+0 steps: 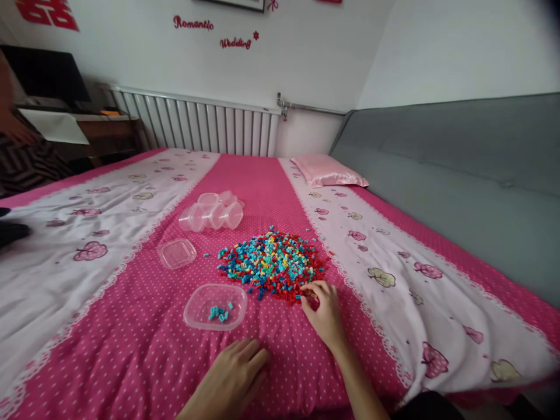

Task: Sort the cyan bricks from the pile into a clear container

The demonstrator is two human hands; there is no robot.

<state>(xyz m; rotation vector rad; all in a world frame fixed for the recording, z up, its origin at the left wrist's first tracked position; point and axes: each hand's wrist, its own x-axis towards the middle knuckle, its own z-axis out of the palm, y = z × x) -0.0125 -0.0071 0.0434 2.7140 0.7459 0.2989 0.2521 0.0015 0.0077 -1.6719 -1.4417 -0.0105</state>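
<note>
My right hand (322,308) reaches the near right edge of a pile of small colourful plastic pieces (273,262). Its thumb and forefinger curve together around a tiny blue plastic piece (298,297) at their tips. On the pink bedspread, my left hand (234,376) rests palm down with fingers curled under; the fingertips are hidden. Just beyond it, a clear plastic container (190,318) holds several teal pieces (219,313). A clear lid (177,254) lies farther off on the left. The pile mixes red, blue, teal, yellow and white pieces.
Several clear containers (212,213) are stacked behind the pile. A pink pillow (328,170) lies by the grey padded headboard (455,157). Along the wall runs a radiator (196,122). A person's hand (21,131) shows at the far left, near a monitor (46,74).
</note>
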